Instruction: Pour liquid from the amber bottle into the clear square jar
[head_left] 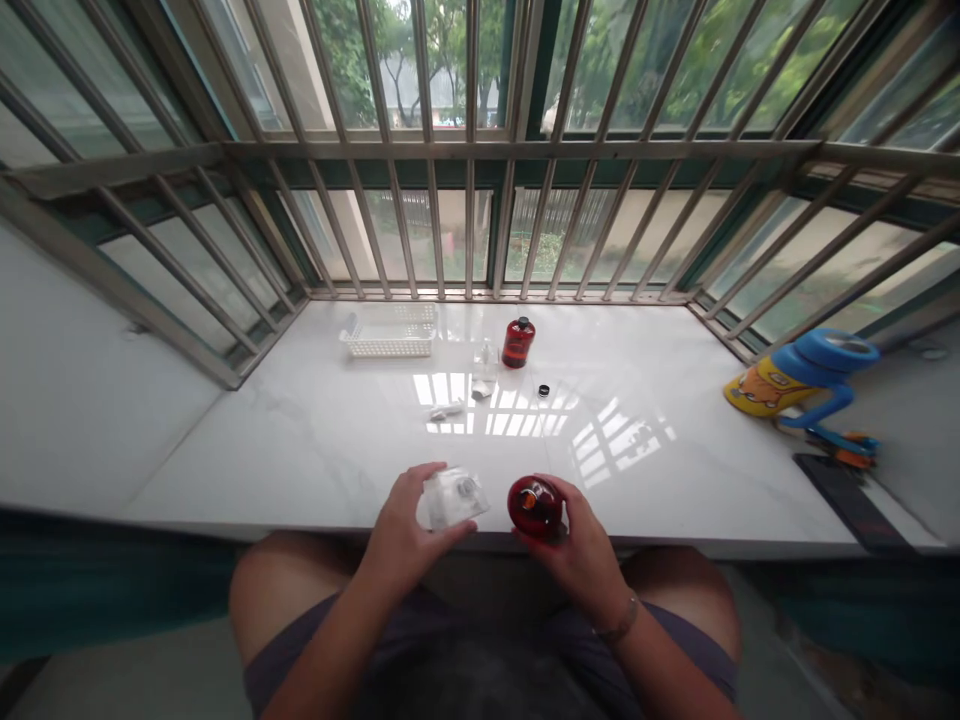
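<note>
My right hand (577, 560) wraps around a glossy, translucent red bottle (534, 507), which lies tilted on its side above the front edge of the white marble sill (712, 480). My left hand (409, 525) pinches a clear plastic container (455, 498) between fingers and thumb.

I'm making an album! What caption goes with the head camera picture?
Left hand holds a clear packet, right hand holds a red bottle, above a white sill.

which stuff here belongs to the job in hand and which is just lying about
In use: left hand with a clear plastic packet; right hand with a red bottle.
Lying about: second red bottle, clear bottle, black cap, white basket, blue tape.
</note>
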